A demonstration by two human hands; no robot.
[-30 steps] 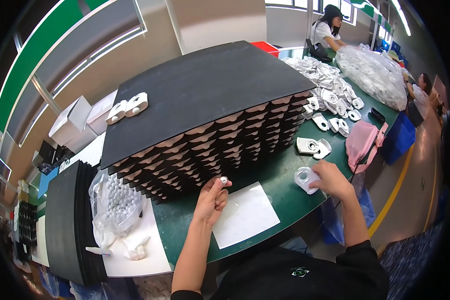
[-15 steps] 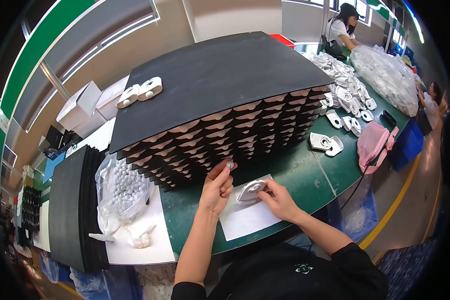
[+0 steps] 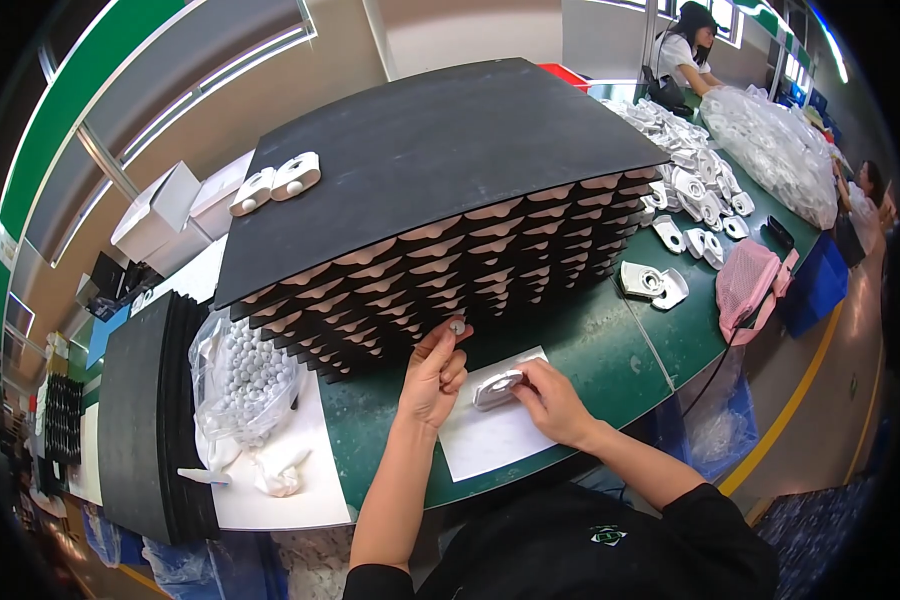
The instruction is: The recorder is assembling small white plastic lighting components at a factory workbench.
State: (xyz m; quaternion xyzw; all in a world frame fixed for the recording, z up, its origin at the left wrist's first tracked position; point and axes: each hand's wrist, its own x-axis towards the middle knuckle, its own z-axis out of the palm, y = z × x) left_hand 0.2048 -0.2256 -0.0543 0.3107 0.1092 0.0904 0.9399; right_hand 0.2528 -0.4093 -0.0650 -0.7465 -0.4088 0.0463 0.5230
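My left hand (image 3: 433, 378) pinches a small white ball (image 3: 458, 327) between thumb and fingertips, raised in front of the stacked boards. To its right, my right hand (image 3: 558, 402) grips a white plastic housing (image 3: 498, 389), rounded and tilted on its edge, above a white sheet of paper (image 3: 485, 436) on the green table. Several similar white housings (image 3: 690, 185) lie heaped at the far right. A clear bag of white balls (image 3: 253, 375) stands to the left of my left hand.
A tall stack of black boards (image 3: 440, 150) with white parts between its layers fills the middle; two white pieces (image 3: 295, 177) lie on top. A pink bag (image 3: 748, 288) rests at the right table edge. Upright black sheets (image 3: 142, 420) stand left. A co-worker (image 3: 685, 55) works beyond.
The white housing in my right hand has tipped more onto its edge, showing less of its face. My left hand has barely moved and still holds the ball.
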